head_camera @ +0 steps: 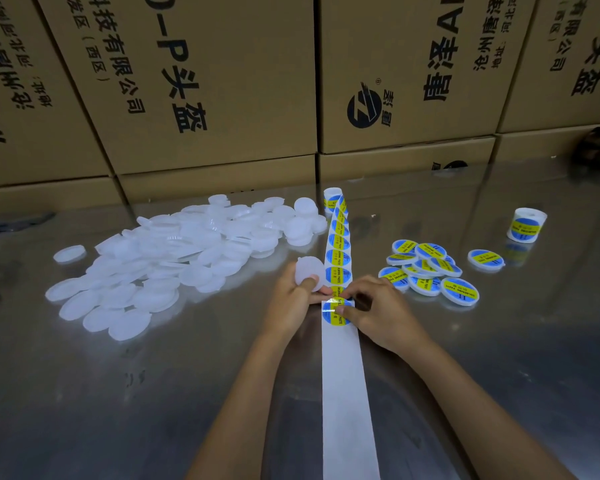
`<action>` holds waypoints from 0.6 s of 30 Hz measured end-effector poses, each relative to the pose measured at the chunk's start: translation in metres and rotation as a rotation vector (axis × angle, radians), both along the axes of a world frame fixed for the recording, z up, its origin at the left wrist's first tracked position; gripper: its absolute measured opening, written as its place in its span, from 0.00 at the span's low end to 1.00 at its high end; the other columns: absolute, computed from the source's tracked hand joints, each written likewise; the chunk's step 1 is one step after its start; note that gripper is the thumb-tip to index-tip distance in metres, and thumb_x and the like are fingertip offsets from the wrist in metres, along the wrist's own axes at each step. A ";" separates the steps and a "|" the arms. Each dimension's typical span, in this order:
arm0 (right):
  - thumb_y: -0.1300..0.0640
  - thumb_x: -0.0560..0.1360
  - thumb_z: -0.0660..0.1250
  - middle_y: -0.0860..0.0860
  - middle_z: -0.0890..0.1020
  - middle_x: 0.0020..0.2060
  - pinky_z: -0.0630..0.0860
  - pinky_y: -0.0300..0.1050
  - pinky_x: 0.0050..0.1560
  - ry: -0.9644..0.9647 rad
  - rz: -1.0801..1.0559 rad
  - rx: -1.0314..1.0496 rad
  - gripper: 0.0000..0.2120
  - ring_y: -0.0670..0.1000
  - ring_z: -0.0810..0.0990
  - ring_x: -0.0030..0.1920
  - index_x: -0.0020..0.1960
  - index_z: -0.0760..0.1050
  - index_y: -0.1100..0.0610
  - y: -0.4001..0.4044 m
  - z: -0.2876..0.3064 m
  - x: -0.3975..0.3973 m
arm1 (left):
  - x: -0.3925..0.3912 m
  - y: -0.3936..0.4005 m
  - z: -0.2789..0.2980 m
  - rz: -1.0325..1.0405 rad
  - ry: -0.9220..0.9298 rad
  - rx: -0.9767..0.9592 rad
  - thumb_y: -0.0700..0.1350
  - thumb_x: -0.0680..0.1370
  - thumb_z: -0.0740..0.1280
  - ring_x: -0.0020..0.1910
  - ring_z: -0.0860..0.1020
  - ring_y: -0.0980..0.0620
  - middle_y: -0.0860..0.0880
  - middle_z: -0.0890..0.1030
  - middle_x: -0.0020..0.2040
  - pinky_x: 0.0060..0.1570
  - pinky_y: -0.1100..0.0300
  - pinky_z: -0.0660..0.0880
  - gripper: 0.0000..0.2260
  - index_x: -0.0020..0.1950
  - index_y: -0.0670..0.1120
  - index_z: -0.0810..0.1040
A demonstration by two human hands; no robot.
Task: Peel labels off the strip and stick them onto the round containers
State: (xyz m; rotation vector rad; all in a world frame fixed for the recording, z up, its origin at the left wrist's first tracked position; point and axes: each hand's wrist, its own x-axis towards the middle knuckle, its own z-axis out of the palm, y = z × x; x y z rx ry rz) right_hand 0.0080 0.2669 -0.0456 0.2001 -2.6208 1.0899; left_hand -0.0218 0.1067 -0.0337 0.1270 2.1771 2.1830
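as a person works at a shiny metal table (499,341), the left hand (291,299) holds one unlabelled white round container (309,273) between thumb and curled fingers, just left of the label strip (340,258), while the right hand (378,310) pinches the edge of one blue-and-yellow label (335,317) at the near end of the printed run. that label is partly lifted, its glossy edge curling up off the white backing. the strip runs from near to far down the middle of the table: bare white backing (347,393) lies between the two forearms, and about six more labels can be counted on it beyond the hands before it curves into a small roll (333,197) at the far end. to the left lies a loose heap of unlabelled white containers (160,258), too many and too overlapped to count, with one container (69,253) lying apart at the far left of the heap. to the right sits a cluster of labelled containers (426,271), roughly ten, some stacked on others, and one more labelled container (485,260) lies alone just right of that cluster. a second roll of labels (526,225) stands upright farther right. brown cardboard boxes (222,81) printed with black characters are stacked along the far edge of the table, four columns of them in view.
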 end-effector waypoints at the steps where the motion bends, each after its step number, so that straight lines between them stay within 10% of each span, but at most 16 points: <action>1: 0.55 0.71 0.77 0.48 0.81 0.47 0.72 0.49 0.56 0.003 0.000 -0.002 0.08 0.51 0.74 0.53 0.48 0.81 0.54 0.000 0.000 0.000 | 0.000 0.000 0.000 0.002 0.000 -0.005 0.37 0.84 0.57 0.40 0.85 0.52 0.41 0.84 0.42 0.44 0.66 0.80 0.20 0.76 0.40 0.63; 11: 0.60 0.68 0.78 0.45 0.81 0.41 0.65 0.31 0.50 0.131 0.036 -0.032 0.08 0.51 0.74 0.50 0.46 0.84 0.52 -0.002 0.006 0.008 | 0.002 -0.001 0.002 0.027 -0.032 -0.117 0.39 0.84 0.55 0.48 0.85 0.46 0.38 0.85 0.50 0.54 0.62 0.77 0.21 0.78 0.45 0.61; 18: 0.64 0.69 0.77 0.45 0.83 0.41 0.69 0.37 0.50 0.140 0.060 -0.195 0.06 0.51 0.76 0.48 0.42 0.84 0.55 -0.007 0.014 0.014 | 0.005 -0.001 0.004 0.042 -0.018 -0.167 0.38 0.83 0.56 0.40 0.84 0.55 0.40 0.82 0.57 0.44 0.70 0.76 0.20 0.76 0.46 0.64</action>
